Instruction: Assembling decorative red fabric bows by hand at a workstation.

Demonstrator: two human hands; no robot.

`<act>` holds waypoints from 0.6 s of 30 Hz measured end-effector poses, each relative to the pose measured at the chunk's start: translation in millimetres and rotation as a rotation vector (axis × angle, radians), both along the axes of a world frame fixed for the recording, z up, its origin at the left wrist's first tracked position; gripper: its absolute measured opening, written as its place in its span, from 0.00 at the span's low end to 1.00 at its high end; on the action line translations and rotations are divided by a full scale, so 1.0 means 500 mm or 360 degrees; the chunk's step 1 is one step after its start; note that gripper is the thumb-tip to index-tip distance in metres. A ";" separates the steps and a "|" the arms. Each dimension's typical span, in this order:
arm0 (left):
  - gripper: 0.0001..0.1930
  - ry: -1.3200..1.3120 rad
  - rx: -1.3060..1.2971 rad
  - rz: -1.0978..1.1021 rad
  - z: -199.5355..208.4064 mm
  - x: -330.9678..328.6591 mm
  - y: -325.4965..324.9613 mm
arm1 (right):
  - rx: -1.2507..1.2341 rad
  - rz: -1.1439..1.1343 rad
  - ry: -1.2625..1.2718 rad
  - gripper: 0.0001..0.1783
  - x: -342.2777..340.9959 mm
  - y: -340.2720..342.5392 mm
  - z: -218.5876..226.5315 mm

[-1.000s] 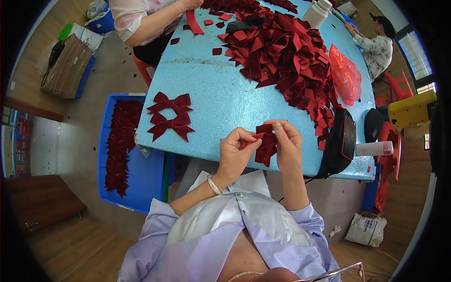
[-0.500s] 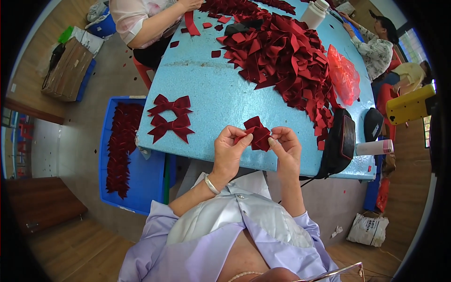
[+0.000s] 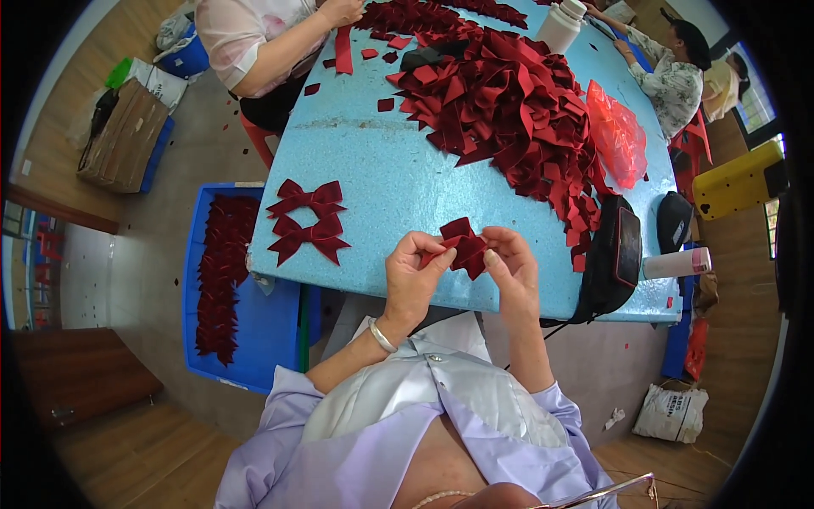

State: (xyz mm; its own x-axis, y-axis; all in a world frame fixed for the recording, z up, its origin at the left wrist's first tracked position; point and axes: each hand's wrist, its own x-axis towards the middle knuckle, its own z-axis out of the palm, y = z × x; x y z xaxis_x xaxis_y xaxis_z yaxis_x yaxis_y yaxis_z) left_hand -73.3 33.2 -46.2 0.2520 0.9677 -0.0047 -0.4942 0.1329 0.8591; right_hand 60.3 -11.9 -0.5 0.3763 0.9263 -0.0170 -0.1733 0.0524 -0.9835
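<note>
Between my two hands, just above the table's near edge, is a dark red velvet ribbon bow [image 3: 459, 247]. My left hand [image 3: 413, 270] pinches its left side between thumb and fingers, and a silver bangle circles that wrist. My right hand [image 3: 514, 270] pinches its right side with thumb and fingertips. Part of the bow is covered by my fingers. To the left, one finished bow [image 3: 306, 198] lies just beyond a second bow [image 3: 309, 237] on the light blue table [image 3: 373, 182]. A large heap of red ribbon pieces [image 3: 517, 106] spreads farther back.
A blue crate [image 3: 273, 339] holding rows of bows stands left of the table. Along the right side are a black pouch [image 3: 612, 259], a pinkish bottle [image 3: 677, 264] and a red plastic bag [image 3: 616, 140]. Co-workers sit at far left [image 3: 254, 42] and far right [image 3: 674, 85].
My hands stay in nearly the same place, pinching the bow, which has turned slightly. The view has shifted a little. The co-worker at far right has leaned slightly.
</note>
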 end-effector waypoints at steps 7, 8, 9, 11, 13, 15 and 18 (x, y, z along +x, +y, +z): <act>0.08 -0.0043 0.0054 -0.0171 0.010 0.004 -0.010 | -0.0095 0.0012 0.0005 0.04 0.000 0.017 -0.025; 0.08 -0.0071 0.0021 -0.0224 0.012 0.002 -0.010 | -0.0065 -0.0007 0.0031 0.04 0.000 0.016 -0.026; 0.08 -0.0071 0.0021 -0.0221 0.011 0.001 -0.010 | -0.0034 -0.0026 0.0056 0.04 0.000 0.016 -0.027; 0.08 -0.0096 0.0060 -0.0222 0.005 0.001 -0.011 | -0.0005 -0.0043 0.0080 0.04 -0.002 0.017 -0.027; 0.08 -0.0111 0.0079 -0.0221 -0.003 0.000 -0.013 | 0.0029 -0.0107 0.0246 0.04 -0.010 0.019 -0.027; 0.07 -0.0135 -0.0138 -0.0292 -0.009 -0.007 -0.017 | 0.0045 -0.0136 0.0328 0.04 -0.011 0.020 -0.028; 0.06 -0.0120 -0.0237 -0.0334 -0.014 -0.014 -0.014 | -0.0005 -0.0103 0.0252 0.04 -0.005 0.018 -0.037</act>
